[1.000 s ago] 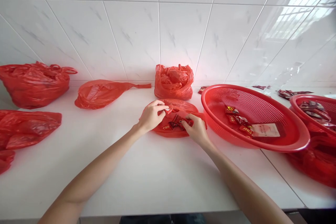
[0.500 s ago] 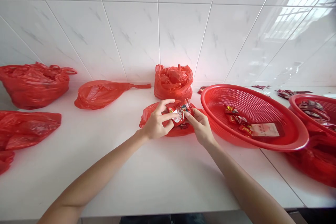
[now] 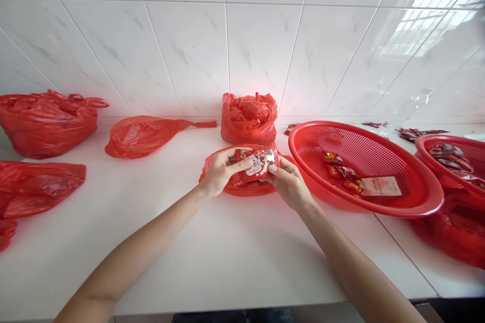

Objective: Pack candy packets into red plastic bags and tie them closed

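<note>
clearly, red packet in the pinch of both hands, its white label illegible

Pinching a red packet with left hand at nine o'clock, right hand at four, over a red bag!

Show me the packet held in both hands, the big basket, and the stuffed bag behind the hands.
Packet (image 3: 259, 165), head view: printed front.
Big basket (image 3: 367, 151), head view: perforated inner wall.
Stuffed bag (image 3: 249, 120), head view: crumpled middle.

Two hands, two baskets, one held packet
</note>
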The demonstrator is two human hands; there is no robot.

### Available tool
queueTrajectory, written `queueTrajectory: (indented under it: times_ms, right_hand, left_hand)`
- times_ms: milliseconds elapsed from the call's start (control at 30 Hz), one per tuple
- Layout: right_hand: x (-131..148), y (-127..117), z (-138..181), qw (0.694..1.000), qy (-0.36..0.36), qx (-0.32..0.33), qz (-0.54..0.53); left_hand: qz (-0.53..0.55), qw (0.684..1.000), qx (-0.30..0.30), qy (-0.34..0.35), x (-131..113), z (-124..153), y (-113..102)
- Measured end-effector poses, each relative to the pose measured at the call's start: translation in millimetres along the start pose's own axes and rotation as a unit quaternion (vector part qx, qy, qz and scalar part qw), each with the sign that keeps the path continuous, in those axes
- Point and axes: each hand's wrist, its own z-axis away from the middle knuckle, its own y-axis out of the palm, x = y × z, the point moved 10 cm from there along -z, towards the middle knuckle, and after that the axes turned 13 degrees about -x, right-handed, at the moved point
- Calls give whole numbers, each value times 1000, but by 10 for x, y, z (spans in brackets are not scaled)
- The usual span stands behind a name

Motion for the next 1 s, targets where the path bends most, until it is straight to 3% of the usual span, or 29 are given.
queueTrajectory:
  times_ms: [167, 333, 500, 667, 1000]
  right_hand:
    - [10, -95, -9, 997, -31, -43, 52]
    - [44, -212, -21, 989, -77, -104, 77]
    - [-7, -248, -43, 991, -47, -124, 23]
    - [53, -363, -62, 984, -78, -161, 18]
    - [-13, -162, -42, 996, -31, -72, 43]
  left_hand:
    - [-66, 996, 62, -25, 23, 61, 100]
    - [-65, 997, 35, -20, 85, 50, 100]
    - [-13, 998, 24, -51, 165, 52, 112]
    - [-82, 986, 109, -91, 211, 128, 184]
    - [-84, 996, 30, -15, -9, 17, -31]
